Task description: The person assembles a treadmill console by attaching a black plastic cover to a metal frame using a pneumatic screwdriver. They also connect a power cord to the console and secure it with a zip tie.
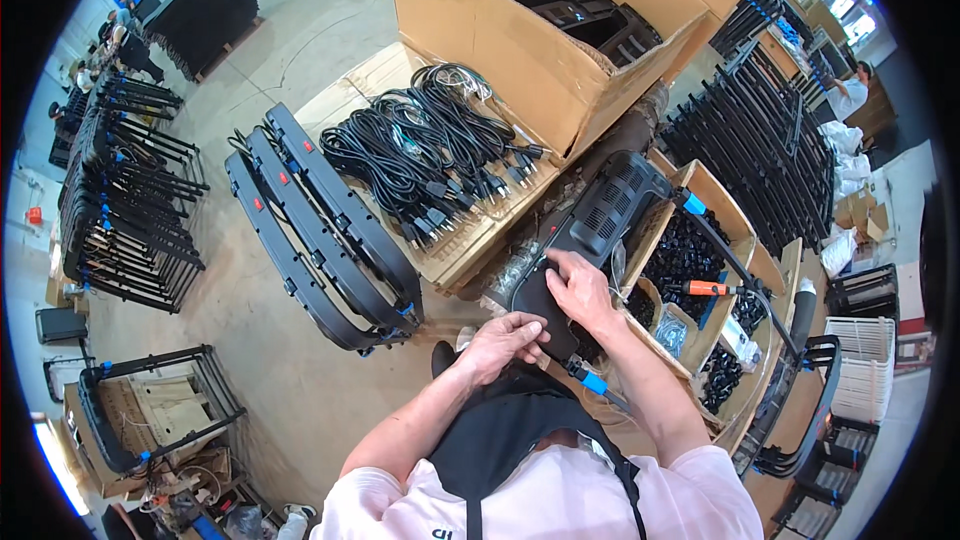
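In front of me lies a long black plastic console (pixel 608 215) with vent slots, its rounded near end close to my body. My right hand (pixel 582 290) is on that near end, fingers bent and gripping at the surface. At its left edge my left hand (pixel 508 345) is closed, thumb against forefinger; whatever it may hold is too small to make out. A black tube with blue tape (pixel 594 383) runs just below my right wrist. Right of the console, a wooden parts tray (pixel 690 345) holds black small parts and an orange-and-black power screwdriver (pixel 708 288).
Left of the console, bundled black power cords (pixel 430 155) lie on cardboard. Three curved black frames (pixel 320 230) stand on the floor beside them. A large carton (pixel 520 40) with black plastic parts is beyond. Stacked black frames (pixel 130 190) line the left; more frames (pixel 750 140) stand right.
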Demonstrator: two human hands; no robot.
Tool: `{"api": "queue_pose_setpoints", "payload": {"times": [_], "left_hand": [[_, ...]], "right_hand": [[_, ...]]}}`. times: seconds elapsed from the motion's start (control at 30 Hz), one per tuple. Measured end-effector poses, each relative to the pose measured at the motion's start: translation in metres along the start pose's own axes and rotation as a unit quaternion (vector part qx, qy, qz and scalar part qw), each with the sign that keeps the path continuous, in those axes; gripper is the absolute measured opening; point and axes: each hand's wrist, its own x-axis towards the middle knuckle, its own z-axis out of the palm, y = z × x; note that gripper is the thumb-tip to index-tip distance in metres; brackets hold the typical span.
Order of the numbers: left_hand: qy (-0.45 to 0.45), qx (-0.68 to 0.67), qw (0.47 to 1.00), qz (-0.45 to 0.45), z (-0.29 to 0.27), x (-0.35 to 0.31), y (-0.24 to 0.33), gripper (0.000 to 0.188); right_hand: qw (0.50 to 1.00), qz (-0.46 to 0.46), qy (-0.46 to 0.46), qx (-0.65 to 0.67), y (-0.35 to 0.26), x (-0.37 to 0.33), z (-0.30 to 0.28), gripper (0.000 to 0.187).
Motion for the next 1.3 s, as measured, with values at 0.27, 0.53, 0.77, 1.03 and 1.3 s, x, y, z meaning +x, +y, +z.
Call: {"api": "queue_pose_setpoints", "payload": {"times": [0.27,0.53,0.77,1.03,1.3], "left_hand": [[0.015,0.030,0.999,-0.013,0.006,0.028,0.014,0.033],[-0.020,0.022,0.999,-0.027,0.027,0.064,0.025,0.035],[-0.054,0.045,0.997,-0.032,0.041,0.084,0.028,0.033],[-0.067,0.025,0.996,-0.051,0.048,0.101,0.027,0.033],[-0.018,-0.035,0.997,-0.061,0.053,0.123,0.024,0.031]], "right_hand": [[0.898,0.212,-0.052,0.382,0.036,-0.003,0.003,0.040],[0.797,0.188,0.071,0.570,0.023,-0.019,-0.025,0.032],[0.798,0.215,0.113,0.552,0.024,-0.029,-0.028,0.015],[0.877,0.217,0.049,0.426,0.042,-0.035,-0.042,0.015],[0.995,-0.079,0.016,-0.051,0.036,-0.035,-0.081,0.022]]}}
